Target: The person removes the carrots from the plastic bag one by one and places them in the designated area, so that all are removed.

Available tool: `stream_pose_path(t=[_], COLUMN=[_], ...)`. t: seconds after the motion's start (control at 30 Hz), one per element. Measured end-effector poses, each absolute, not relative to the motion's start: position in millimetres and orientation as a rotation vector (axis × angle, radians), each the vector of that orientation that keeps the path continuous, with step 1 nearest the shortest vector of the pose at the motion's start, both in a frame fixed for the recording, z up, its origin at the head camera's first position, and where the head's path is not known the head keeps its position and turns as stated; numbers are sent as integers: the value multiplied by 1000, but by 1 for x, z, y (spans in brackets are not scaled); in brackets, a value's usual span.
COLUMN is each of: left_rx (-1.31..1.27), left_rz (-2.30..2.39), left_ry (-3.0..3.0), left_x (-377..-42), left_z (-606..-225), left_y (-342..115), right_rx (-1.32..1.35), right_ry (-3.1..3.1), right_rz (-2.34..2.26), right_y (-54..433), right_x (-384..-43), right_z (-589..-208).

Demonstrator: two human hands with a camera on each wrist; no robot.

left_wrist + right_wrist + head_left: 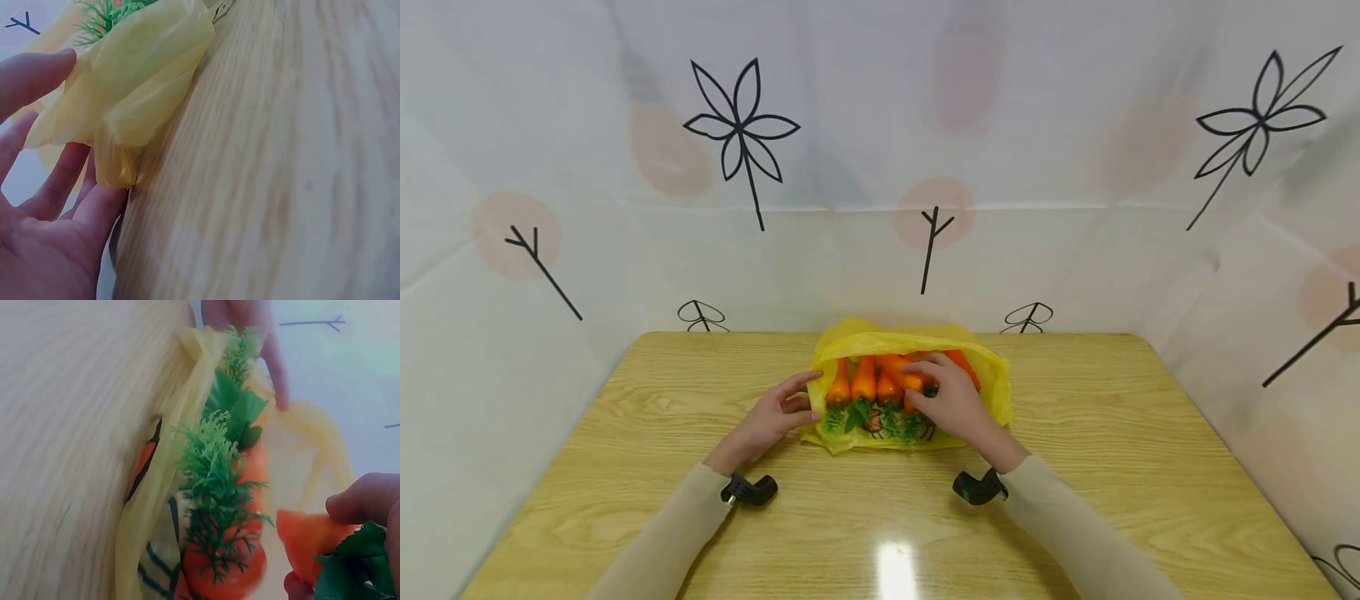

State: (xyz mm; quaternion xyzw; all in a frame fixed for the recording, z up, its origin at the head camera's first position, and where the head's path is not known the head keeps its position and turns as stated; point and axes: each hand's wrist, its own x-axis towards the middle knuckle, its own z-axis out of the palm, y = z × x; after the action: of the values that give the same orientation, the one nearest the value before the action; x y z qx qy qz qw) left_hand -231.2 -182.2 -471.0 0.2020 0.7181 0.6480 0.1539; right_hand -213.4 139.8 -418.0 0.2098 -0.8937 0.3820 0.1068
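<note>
Pinching a glossy orange tapered carrot [897, 367] just below the head view's centre, the right hand [953, 402] sits inside a thin yellow plastic bag [850, 343]; the left hand [767, 423] rests relaxed fingers against its left edge. Likely light, firm and slippery, the carrot is best gripped by its thick body, not its leaves [350, 575].

Right fingers [365, 497] pinch orange carrot [306, 540]; green fronds [215, 475] in yellow bag [155, 487]; left hand [240, 315] at far end.
</note>
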Motion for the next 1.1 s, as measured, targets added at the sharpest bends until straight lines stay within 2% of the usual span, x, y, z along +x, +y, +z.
stream_pose_path(t=[1.1], left_rx=[604], left_rz=[1844], left_ry=[2190], left_x=[-228], left_z=[-468], left_y=[-179], right_rx=[727], right_ry=[-2498], right_rz=[1023], right_y=[248], right_x=[-147], right_z=[-409])
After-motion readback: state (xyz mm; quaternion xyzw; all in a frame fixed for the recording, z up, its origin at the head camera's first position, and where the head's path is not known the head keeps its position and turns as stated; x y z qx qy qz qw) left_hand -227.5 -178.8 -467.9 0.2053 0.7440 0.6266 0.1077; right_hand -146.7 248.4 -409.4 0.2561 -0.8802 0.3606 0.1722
